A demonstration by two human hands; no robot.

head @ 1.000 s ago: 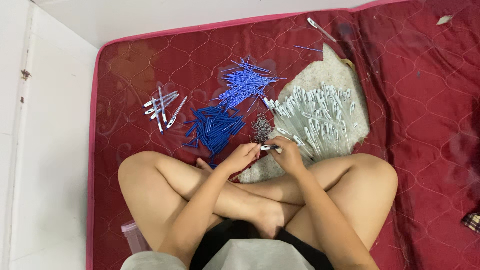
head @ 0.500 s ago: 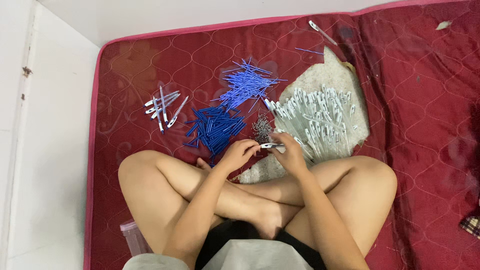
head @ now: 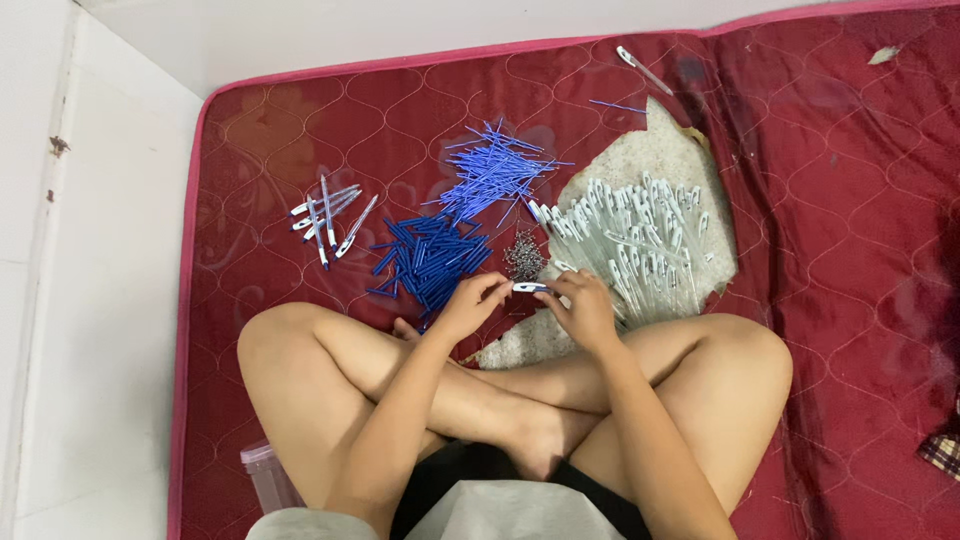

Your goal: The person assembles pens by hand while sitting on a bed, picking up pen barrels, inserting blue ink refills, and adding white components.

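A person is seen seated cross-legged on a quilted red mattress (head: 800, 200), and everything else is placed here in relation to the crossed legs. Just beyond the knees, a small white-and-blue pen part (head: 530, 287) is held level between both hands: the fingers of the left hand (head: 475, 302) are closed on its left end and those of the right hand (head: 585, 308) are pinched on its right end, so that the two ends can be pressed or turned against each other (a judgement from the opposed grip). The piece appears to be smooth, hard plastic, short and cylindrical.

Near the person's left hip, at the mattress edge, a clear plastic container (head: 268, 475) is partly seen.

Just past the hands, a small heap of fine metal springs (head: 523, 255) is laid, grey and wiry. To the left of it a pile of short dark-blue plastic pieces (head: 430, 258) is gathered, and to the right a broad spread of pale, translucent pen barrels (head: 635, 240) is kept on a worn light-coloured mat (head: 650, 155). The piles are sorted by kind and kept within arm's reach, presumably so that each part can be picked without shifting.

Farther out, thin blue refill rods (head: 495, 175) are fanned loosely, and well to the left a few finished white-and-blue pens (head: 328, 212) are set apart. At the far edge, a single pen (head: 640, 68) lies alone.
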